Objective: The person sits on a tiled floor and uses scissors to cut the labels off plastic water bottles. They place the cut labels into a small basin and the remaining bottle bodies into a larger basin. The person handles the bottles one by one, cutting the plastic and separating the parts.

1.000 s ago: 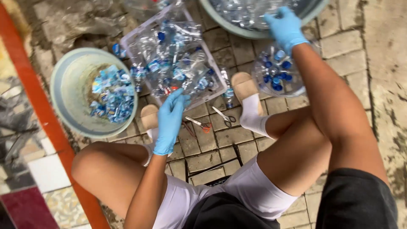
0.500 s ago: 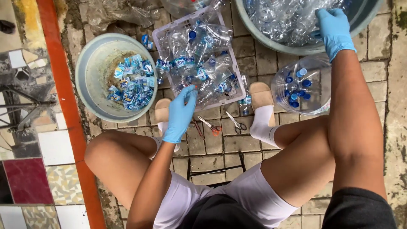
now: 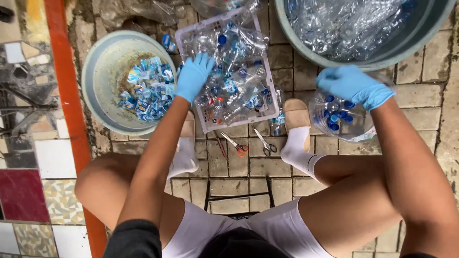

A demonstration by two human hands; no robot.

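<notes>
Both my hands wear blue gloves. My left hand [image 3: 193,76] reaches with spread fingers over the left edge of a white plastic crate [image 3: 267,91] full of clear crushed bottles [image 3: 234,81] with blue caps. It holds nothing that I can see. My right hand [image 3: 354,86] hovers over a clear container [image 3: 370,131] of blue bottle caps [image 3: 337,117], fingers curled; whether it holds anything is hidden. A grey basin [image 3: 103,86] to the left holds blue torn labels [image 3: 146,91].
A large grey tub [image 3: 311,52] of clear bottles stands at the top right. Two pairs of scissors [image 3: 236,143] [image 3: 264,142] lie on the brick paving between my socked feet [image 3: 296,114]. An orange strip [image 3: 69,110] and tiled floor run along the left.
My left hand has lifted from near my foot up to the crate of bottles. My right hand has come down from the big tub to the container of caps.
</notes>
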